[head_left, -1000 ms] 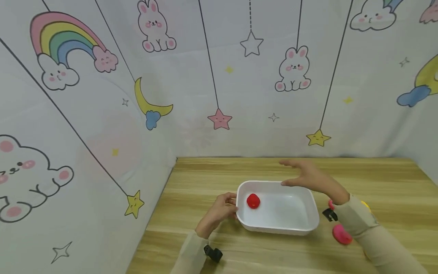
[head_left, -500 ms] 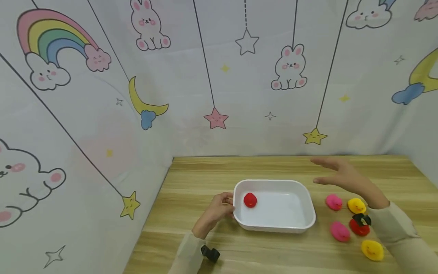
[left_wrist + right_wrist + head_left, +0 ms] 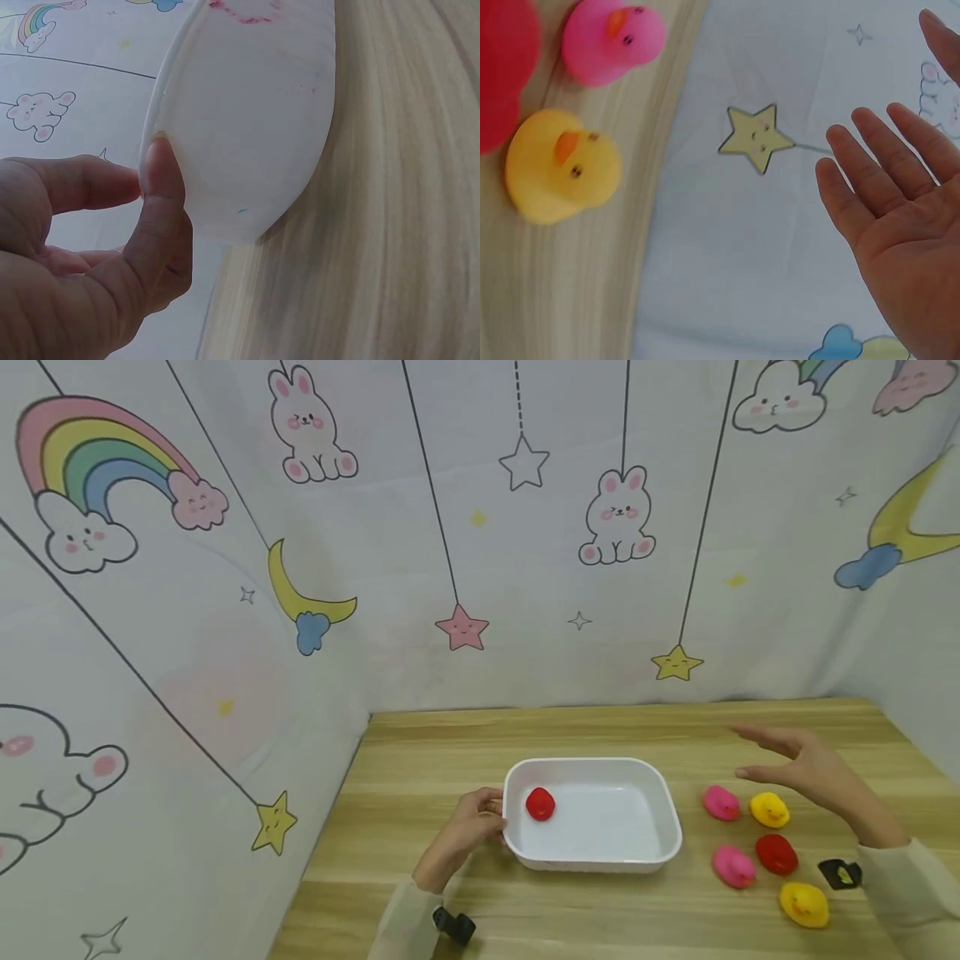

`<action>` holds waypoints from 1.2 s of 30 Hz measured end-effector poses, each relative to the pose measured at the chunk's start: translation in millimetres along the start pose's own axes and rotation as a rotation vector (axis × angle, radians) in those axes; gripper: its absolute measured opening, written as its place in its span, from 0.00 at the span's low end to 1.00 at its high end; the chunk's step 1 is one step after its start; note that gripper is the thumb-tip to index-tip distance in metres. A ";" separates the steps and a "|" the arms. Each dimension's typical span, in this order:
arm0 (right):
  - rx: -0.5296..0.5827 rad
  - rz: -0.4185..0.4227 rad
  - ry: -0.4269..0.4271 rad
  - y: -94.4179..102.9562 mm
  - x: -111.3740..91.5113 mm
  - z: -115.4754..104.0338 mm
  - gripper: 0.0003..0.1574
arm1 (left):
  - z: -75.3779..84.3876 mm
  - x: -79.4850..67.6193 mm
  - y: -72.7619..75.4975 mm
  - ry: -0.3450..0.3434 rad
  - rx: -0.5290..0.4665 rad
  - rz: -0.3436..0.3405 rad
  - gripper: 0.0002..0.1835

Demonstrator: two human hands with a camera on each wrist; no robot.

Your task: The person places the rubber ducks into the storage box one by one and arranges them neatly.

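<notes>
A white plastic tub stands on the wooden table with a red rubber duck near its left end. My left hand is at that end; the left wrist view shows its thumb and forefinger pinching the rim of the tub. Raised above the table on the right is my right hand, fingers extended and holding nothing. Nearest below it are a yellow rubber duck and a pink rubber duck. The right wrist view shows its palm, with a yellow duck off to the left.
Right of the tub lie another pink duck, a red duck and a second yellow duck. A white cloth backdrop with cartoon prints rises behind the table and along its sides.
My right hand has moved from above the tub's right end out to the right, uncovering the ducks on the table. The left hand stays at the tub. The head view has shifted slightly.
</notes>
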State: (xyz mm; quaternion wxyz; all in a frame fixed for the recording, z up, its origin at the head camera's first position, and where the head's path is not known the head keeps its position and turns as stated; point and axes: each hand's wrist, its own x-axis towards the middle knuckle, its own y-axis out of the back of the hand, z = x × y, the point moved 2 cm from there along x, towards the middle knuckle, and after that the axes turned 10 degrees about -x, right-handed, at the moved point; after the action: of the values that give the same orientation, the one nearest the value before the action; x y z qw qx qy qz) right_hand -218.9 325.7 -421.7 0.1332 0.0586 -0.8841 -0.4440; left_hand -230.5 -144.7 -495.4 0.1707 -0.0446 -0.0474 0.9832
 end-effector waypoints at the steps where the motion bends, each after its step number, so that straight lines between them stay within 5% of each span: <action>1: -0.003 0.008 -0.004 1.2 -2.4 4.4 0.38 | -0.2 0.1 -0.4 -0.002 0.002 0.001 0.28; 15: 0.111 0.015 0.002 -9.2 -29.2 58.3 0.39 | 2.8 -2.0 2.1 -0.006 0.001 -0.002 0.27; 23: 0.214 -0.076 -0.057 -26.4 -40.4 86.8 0.39 | -0.5 -7.3 1.6 0.009 -0.004 -0.012 0.28; 36: 0.230 -0.072 0.052 -38.2 -39.4 101.8 0.36 | -3.7 -4.9 1.7 -0.014 -0.006 -0.012 0.27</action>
State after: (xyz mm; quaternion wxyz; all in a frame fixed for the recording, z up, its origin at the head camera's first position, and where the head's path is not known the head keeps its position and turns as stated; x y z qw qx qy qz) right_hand -211.0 389.9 -517.6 0.1325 0.1170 -0.9228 -0.3423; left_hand -226.1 -147.6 -498.9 0.1759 -0.0379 -0.0518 0.9823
